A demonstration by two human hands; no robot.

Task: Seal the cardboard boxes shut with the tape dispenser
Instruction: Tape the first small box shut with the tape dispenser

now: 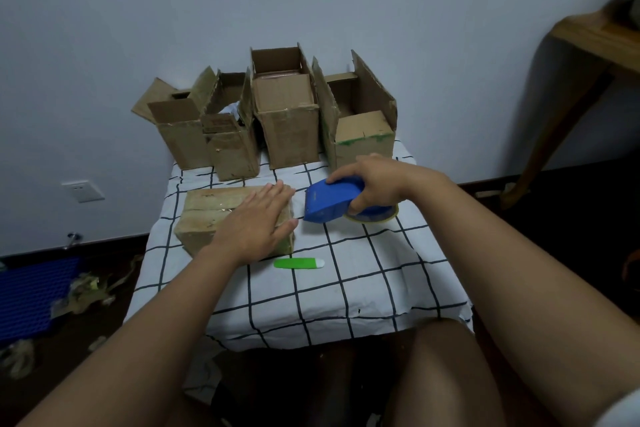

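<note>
Checked cloth [363, 274] covers table, pale wall at 12 o'clock. Left hand [256, 225] flat on box [207, 215]; right hand [377, 180] grips tape dispenser [332, 201], roll half-hidden.

A small table covered with a white, dark-checked cloth [346, 288] stands against the wall. Along its far edge, four open brown cardboard boxes [287, 121] stand side by side. Nearer, on the left, a closed brown cardboard box [207, 211] lies flat under the left hand [256, 225]. Just right of it, the right hand [377, 180] holds a blue plastic tape dispenser [329, 201]. A green plastic utility knife [298, 263] lies in front.
</note>
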